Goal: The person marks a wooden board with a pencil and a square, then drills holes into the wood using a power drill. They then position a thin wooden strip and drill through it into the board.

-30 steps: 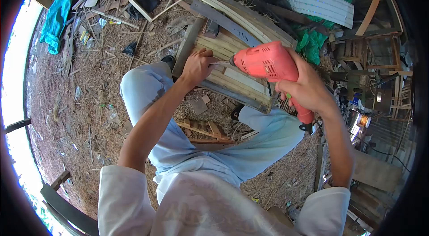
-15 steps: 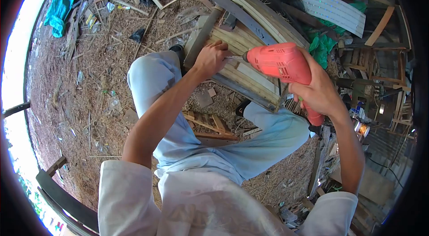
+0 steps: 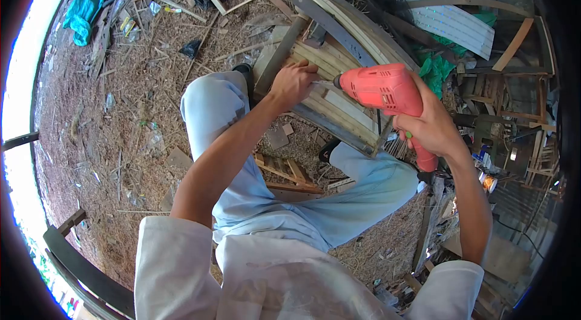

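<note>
A red power drill (image 3: 384,87) lies level in my right hand (image 3: 431,123), whose fingers wrap its handle. The drill's thin bit points left, toward my left hand (image 3: 292,85). The fingers of that hand are curled together at the bit's tip; what they pinch, if anything, is too small to make out. Both hands are over a low wooden bench (image 3: 339,102) made of slats in a frame. A pale strip (image 3: 351,109) runs along its slats under the drill.
Curved wooden pieces (image 3: 339,32) lie across the bench's far side. Wood scraps and shavings cover the ground (image 3: 121,156). A white perforated panel (image 3: 451,26) and green plastic (image 3: 437,70) are at upper right. A dark curved rail (image 3: 85,271) stands at lower left.
The view has shifted slightly. Both hands and the drill sit a little lower and to the right in view, with the same holds and the bit still at my left fingers.
</note>
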Tool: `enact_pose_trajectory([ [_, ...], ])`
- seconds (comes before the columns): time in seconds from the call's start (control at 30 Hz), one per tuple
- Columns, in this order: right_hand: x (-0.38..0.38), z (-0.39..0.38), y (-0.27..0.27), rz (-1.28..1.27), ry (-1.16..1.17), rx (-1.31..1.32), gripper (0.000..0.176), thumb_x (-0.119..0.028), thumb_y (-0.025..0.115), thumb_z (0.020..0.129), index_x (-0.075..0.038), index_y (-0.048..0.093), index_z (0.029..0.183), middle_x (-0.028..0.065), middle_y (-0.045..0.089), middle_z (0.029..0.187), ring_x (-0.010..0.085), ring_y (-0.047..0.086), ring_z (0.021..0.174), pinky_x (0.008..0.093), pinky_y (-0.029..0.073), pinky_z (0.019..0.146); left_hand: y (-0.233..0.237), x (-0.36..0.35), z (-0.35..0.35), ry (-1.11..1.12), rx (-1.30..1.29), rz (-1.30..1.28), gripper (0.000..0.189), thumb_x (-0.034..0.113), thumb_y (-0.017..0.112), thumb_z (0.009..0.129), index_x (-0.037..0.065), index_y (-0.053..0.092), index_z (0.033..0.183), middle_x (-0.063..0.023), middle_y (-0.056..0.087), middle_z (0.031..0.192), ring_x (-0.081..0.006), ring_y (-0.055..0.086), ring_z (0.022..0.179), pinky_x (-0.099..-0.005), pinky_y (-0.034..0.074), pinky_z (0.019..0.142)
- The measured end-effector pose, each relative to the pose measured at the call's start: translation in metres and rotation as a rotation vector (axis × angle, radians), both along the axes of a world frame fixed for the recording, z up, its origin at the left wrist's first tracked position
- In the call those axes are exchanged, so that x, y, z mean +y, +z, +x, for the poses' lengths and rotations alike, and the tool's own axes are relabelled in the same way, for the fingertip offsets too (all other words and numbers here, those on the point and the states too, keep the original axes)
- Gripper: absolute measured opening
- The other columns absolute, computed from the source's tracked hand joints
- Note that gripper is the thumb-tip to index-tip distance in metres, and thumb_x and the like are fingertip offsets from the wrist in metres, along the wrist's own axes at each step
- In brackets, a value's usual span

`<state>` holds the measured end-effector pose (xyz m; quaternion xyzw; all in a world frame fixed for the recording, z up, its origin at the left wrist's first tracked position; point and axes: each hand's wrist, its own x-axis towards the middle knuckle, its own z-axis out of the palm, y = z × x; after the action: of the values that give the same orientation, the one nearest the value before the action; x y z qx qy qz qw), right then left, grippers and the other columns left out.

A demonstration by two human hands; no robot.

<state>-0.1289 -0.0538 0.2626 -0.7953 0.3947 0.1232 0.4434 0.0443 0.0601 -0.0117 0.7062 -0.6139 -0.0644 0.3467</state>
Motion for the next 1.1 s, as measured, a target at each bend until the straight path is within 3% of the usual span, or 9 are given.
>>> enact_pose_trajectory([
  [0.43,-0.009,-0.007,-0.012,0.039,0.058,-0.082,0.067,0.000,0.059,0.077,-0.011,0.039,0.140,0.0060,0.061,0.085,0.0124,0.057,0.056,0.0288,0.049,0.047,-0.001,-0.001,0.001,-0.021,-0.045,-0.056,0.012,0.014,0.065,0.074,0.011,0.072,0.084,-0.0010,0.061,0.085,-0.0227,0.061,0.089,-0.0365,0.053,0.076],
  [0.63,-0.007,0.005,-0.003,0.026,0.069,0.017,0.066,-0.001,0.058,0.078,-0.011,0.038,0.140,0.0069,0.061,0.082,0.0121,0.057,0.055,0.0304,0.048,0.046,-0.006,-0.004,0.004,-0.028,-0.049,-0.078,0.012,0.014,0.067,0.073,0.011,0.071,0.084,-0.0010,0.062,0.085,-0.0224,0.061,0.089,-0.0365,0.053,0.077],
  [0.7,-0.009,0.008,-0.006,0.032,0.070,-0.003,0.061,-0.005,0.059,0.075,-0.004,0.043,0.133,0.0099,0.062,0.075,0.0155,0.059,0.053,0.0325,0.049,0.046,-0.007,-0.004,0.005,-0.046,-0.037,-0.097,0.019,0.015,0.068,0.073,0.008,0.072,0.090,-0.0034,0.061,0.085,-0.0249,0.059,0.090,-0.0383,0.052,0.077],
  [1.1,-0.008,0.011,-0.007,0.006,0.089,0.013,0.061,-0.004,0.058,0.074,-0.003,0.043,0.133,0.0099,0.062,0.072,0.0151,0.058,0.052,0.0325,0.049,0.045,-0.004,-0.004,0.004,-0.026,-0.045,-0.102,0.015,0.014,0.067,0.072,0.010,0.072,0.086,-0.0010,0.063,0.085,-0.0224,0.061,0.090,-0.0357,0.053,0.078],
])
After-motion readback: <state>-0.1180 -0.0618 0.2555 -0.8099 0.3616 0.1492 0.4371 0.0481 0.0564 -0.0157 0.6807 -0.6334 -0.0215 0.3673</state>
